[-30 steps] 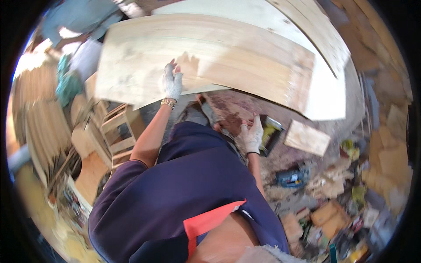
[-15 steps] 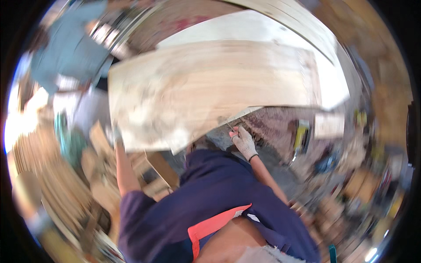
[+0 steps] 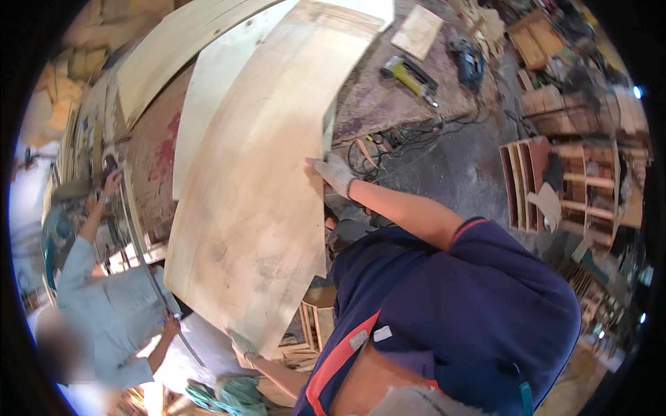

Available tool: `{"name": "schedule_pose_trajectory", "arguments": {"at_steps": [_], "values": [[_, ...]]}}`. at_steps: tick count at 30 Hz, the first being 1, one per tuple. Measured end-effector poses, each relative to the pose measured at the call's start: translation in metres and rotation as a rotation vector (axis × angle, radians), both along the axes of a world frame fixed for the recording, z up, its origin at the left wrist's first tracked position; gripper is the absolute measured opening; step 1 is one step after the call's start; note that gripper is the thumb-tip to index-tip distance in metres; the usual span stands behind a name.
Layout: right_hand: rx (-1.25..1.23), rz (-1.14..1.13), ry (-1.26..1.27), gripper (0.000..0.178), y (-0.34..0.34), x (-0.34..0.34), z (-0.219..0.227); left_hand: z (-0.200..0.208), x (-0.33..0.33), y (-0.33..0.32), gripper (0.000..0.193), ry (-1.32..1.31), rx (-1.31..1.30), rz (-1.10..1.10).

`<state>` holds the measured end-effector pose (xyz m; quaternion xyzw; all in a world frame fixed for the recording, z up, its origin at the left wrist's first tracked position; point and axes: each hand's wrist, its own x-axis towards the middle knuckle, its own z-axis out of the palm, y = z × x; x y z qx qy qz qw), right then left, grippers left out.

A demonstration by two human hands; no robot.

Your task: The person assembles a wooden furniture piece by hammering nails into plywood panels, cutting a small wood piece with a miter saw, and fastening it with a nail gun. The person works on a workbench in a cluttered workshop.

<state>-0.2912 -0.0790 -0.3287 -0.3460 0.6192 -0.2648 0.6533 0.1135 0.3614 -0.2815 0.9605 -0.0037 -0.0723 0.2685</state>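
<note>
A large, thin sheet of plywood [image 3: 243,187] stretches away from me, its long right edge cut unevenly. My left hand [image 3: 242,344], in a pale work glove, grips its near end. At the long edge, my right hand [image 3: 336,175], also gloved with bare fingertips, holds the sheet with the thumb on top; the other fingers are mostly hidden. Beneath the plywood lies a white-faced sheet [image 3: 214,87], resting on a stained worktable [image 3: 154,149].
A co-worker [image 3: 121,312] at the left holds a long metal straight strip [image 3: 142,253]. On the table are a yellow-green power tool [image 3: 411,75], a small wood piece [image 3: 417,32] and a blue tool [image 3: 470,64]. Cables [image 3: 402,145] hang by its edge. A wooden rack [image 3: 569,184] stands right.
My view has turned, so the plywood now points away from me. My right hand has come onto its long edge, and the thin stick it held no longer shows. My left hand keeps its hold.
</note>
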Motion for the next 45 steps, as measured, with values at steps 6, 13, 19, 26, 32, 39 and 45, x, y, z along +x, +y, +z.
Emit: {"name": "schedule_pose_trajectory", "arguments": {"at_steps": [6, 13, 19, 26, 32, 39, 45], "values": [[-1.124, 0.412, 0.48, 0.012, -0.043, 0.025, 0.027, 0.021, 0.001, -0.079, 0.069, -0.033, -0.022, -0.306], [-0.233, -0.237, -0.404, 0.028, 0.037, -0.08, 0.124, 0.066, -0.039, -0.188, 0.063, -0.082, -0.032, -0.632], [-0.301, -0.481, -0.843, 0.04, 0.082, -0.234, 0.118, 0.104, -0.116, -0.27, 0.057, -0.096, -0.067, -0.86], [-0.302, -1.181, -0.641, 0.049, 0.198, -0.401, 0.054, 0.146, -0.255, -0.375, 0.051, -0.093, -0.099, -1.207], [-0.333, -1.75, -0.831, 0.046, 0.326, -0.488, -0.025, 0.143, -0.44, -0.462, 0.046, -0.038, -0.114, -1.57], [-0.419, -2.142, -0.637, 0.021, 0.479, -0.53, -0.04, 0.089, -0.7, -0.455, 0.041, 0.312, -0.324, -1.825], [-0.52, -2.311, -0.485, 0.032, 0.551, -0.585, -0.026, 0.052, -0.826, -0.445, 0.066, 0.199, -0.056, -1.937]]}}
